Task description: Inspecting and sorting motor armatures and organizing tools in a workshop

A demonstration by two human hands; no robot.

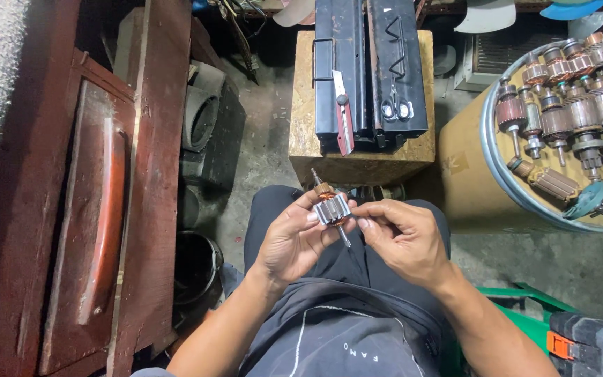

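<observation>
Both hands' grip closes on a small motor rotor (331, 207), left hand (289, 241) cradling its stiff, likely hefty metal core, right hand (400, 237) pinching beside its delicate copper windings.

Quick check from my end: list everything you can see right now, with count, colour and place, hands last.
Small motor armature with copper windings and steel shaft: one, copper and silver, held over the lap.
Chipboard wooden block: one, tan, ahead of the knees.
Black metal boxes: two, side by side on the block.
Red-handled utility knife: one, lying on the left box.
Small scissors: one pair, dark, on the right box.
Round cardboard drum with metal rim: one, tan, at right.
Armatures on the drum top: more than a dozen, copper and grey.
Teal-handled tool: one, at the drum's edge.
Red wooden panel: one, at left.
Left hand: grip on the armature's body.
Right hand: fingertips on the armature.
</observation>
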